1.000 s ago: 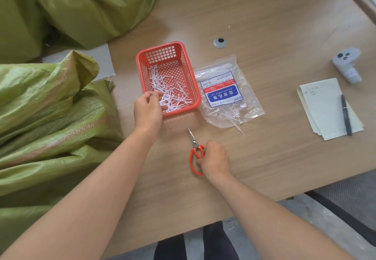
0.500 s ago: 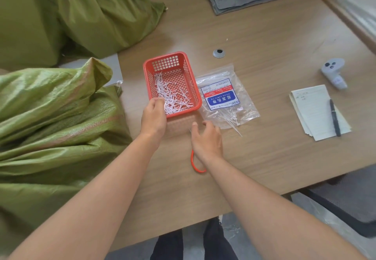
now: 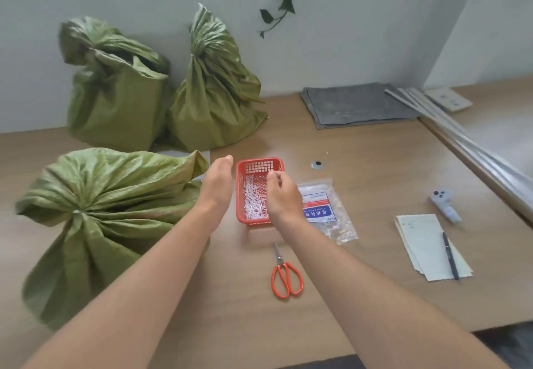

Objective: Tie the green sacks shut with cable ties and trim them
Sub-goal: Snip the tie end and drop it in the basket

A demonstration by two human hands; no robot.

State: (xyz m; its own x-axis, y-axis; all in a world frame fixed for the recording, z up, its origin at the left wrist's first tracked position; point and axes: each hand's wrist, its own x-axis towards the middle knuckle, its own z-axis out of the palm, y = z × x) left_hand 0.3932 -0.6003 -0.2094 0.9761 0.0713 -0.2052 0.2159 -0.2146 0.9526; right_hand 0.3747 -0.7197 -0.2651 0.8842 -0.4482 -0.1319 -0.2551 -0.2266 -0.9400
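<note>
The red basket (image 3: 259, 166) stands on the wooden table (image 3: 375, 149) and holds a loose heap of short white tie offcuts (image 3: 253, 204), mostly in its nearer half. The right hand (image 3: 281, 198) hangs over the basket's right side with its fingers curled in and the fingertips drawn up to the thumb; whether they pinch anything cannot be told. The left hand (image 3: 217, 184) is just left of the basket, raised edge-on, its fingers straight and together and holding nothing. Touching or nearly touching the basket's right wall lies a clear plastic bag (image 3: 328, 212) with a blue and white label, and thin pale cable ties show through its lower part. Nearer the person than the basket, the orange-handled scissors (image 3: 285, 276) lie flat on the table with blades together, pointing toward the basket. Left of the basket a green sack (image 3: 115, 195) lies on its side, its mouth gathered to a tight neck. Behind the basket and to its left two more green sacks stand against the wall: the right one (image 3: 216, 103) is cinched at the neck, the left one (image 3: 115, 103) is bunched at the top. Far right of the basket lies a notepad (image 3: 424, 241) with a pen (image 3: 450, 256) on it.
</note>
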